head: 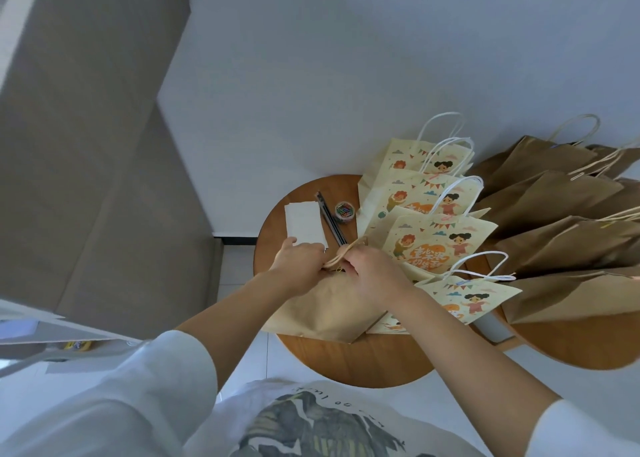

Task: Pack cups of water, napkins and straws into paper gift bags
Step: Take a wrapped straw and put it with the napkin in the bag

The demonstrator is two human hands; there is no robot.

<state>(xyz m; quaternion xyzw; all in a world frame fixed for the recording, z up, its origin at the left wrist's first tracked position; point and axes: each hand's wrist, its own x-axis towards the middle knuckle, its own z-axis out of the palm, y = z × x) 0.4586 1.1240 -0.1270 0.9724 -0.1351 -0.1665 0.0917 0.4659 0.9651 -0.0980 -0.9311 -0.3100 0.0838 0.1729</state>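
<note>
A plain brown paper bag lies on the round wooden table in front of me. My left hand grips its top edge from the left. My right hand pinches the bag's top at its twisted paper handles, which stick up between both hands. A stack of white napkins lies just beyond my left hand. Dark straws lie beside the napkins. No cup is in view.
Several printed yellow gift bags stand and lean to the right of my hands. Several brown bags lie on a second table at the far right. A small tub of coloured paper clips sits behind the straws. A wall rises behind.
</note>
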